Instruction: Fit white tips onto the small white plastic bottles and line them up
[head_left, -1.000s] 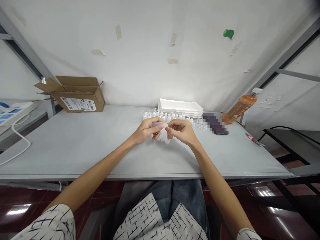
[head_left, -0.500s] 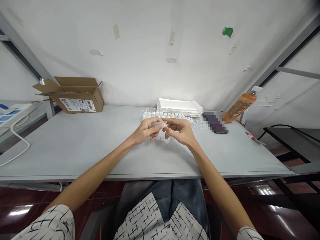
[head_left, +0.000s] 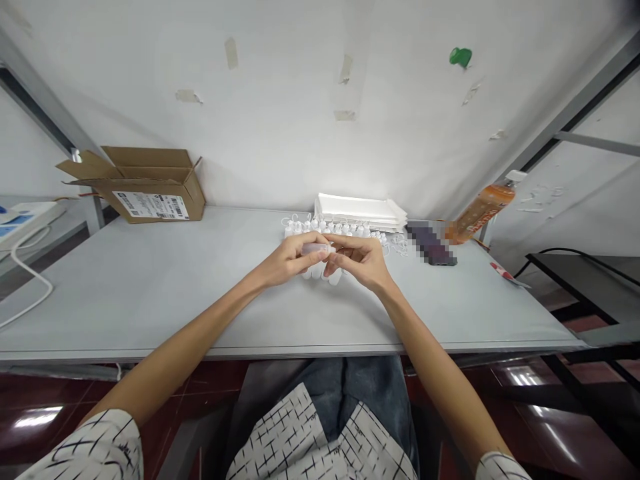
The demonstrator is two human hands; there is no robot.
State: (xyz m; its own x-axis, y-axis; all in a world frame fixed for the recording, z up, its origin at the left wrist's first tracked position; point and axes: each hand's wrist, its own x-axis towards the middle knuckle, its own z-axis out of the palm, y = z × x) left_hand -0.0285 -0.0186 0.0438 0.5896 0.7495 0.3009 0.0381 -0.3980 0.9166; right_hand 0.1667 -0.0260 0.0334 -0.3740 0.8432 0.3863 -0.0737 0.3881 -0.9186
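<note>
Worktop [head_left: 150, 287] before the seated person is pale grey, and above it, towards the back edge, I see the left hand [head_left: 287, 259] closed around a small pale tube [head_left: 311, 248]. The right hand [head_left: 366, 260], fingers curled, meets the tube's tip; whether it pinches that tip I can't tell. Beneath both hands lie white bottles [head_left: 320, 273], partly hidden, with a white stack [head_left: 357, 208] behind them along the back edge. An open carton [head_left: 159, 201] stands at the back left corner; an orange drink bottle [head_left: 483, 212] is at the back right.
</note>
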